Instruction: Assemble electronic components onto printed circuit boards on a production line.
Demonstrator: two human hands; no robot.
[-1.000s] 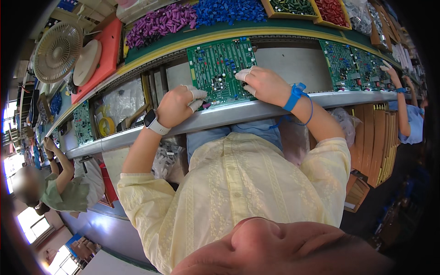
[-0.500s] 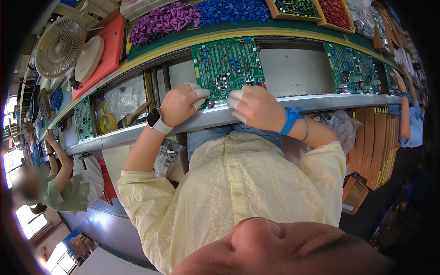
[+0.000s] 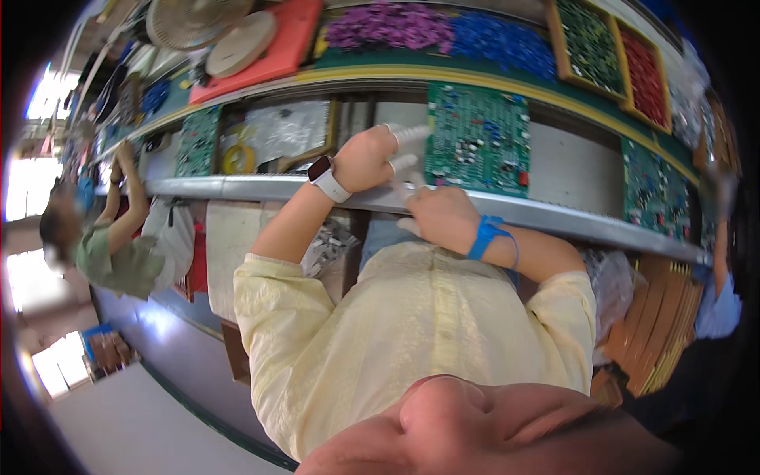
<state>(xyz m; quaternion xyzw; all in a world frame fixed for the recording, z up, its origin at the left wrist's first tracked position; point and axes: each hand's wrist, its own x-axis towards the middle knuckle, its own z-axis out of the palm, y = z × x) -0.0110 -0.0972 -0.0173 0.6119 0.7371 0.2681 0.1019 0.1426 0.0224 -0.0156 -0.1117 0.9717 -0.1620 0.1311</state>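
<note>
My left hand (image 3: 372, 161), with a watch on its wrist and pale finger covers, is open. Its stretched fingers reach to the left edge of a green circuit board (image 3: 479, 142) filled with small components. Below the board's lower left corner is my right hand (image 3: 445, 215), a blue band round its wrist. Its thumb stands apart from its bent fingers, and I make out nothing held there. The fingertips are somewhat blurred. The board lies between the rails of a line, above the metal front rail (image 3: 356, 193).
More circuit boards lie on the line at left (image 3: 198, 141) and right (image 3: 655, 186). Behind it are purple parts (image 3: 389, 26), blue parts (image 3: 503, 43), and boxes of green parts (image 3: 587, 43) and red parts (image 3: 640, 75). A person (image 3: 119, 249) works at left, another (image 3: 716, 301) at right.
The view has shifted, so the board and line appear further right. My left hand has opened out from its curled pose at the board. My right hand has drawn back below the board's edge.
</note>
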